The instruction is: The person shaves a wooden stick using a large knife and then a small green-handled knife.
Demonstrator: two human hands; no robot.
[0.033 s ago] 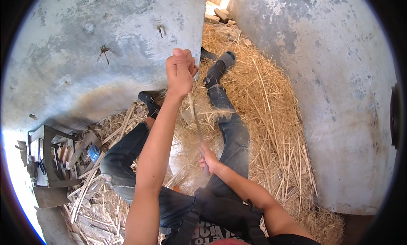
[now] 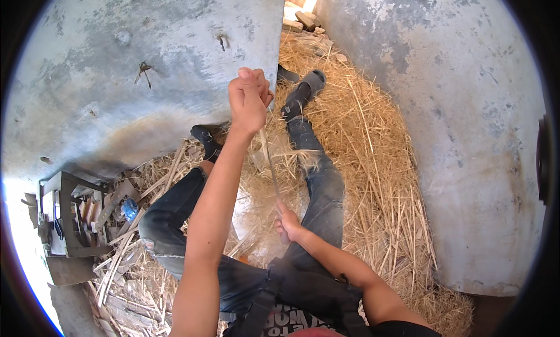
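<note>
My left hand point(image 2: 249, 103) is raised in front of the left wall, its fingers closed round a thin pale strip point(image 2: 264, 140) that looks like split bamboo or cane. The strip slopes down toward my lap. Lower down, my right hand point(image 2: 287, 221) grips a knife by its handle. Its narrow grey blade point(image 2: 274, 176) points up along the strip and seems to meet it. Pale curled shavings point(image 2: 298, 157) hang by the blade, over my right leg. How the strip sits inside my left fist is hidden.
Straw-like shavings point(image 2: 373, 156) heap against the grey right wall point(image 2: 466, 133). Long split sticks point(image 2: 125, 249) lie at the left, beside a dark wooden frame point(image 2: 73, 217) and a blue plastic item point(image 2: 129, 210). Bricks point(image 2: 303, 21) sit at the far gap. My legs stretch through the shavings.
The loose shavings beside the blade have shifted slightly and look less blurred. Both hands keep nearly the same places and grips.
</note>
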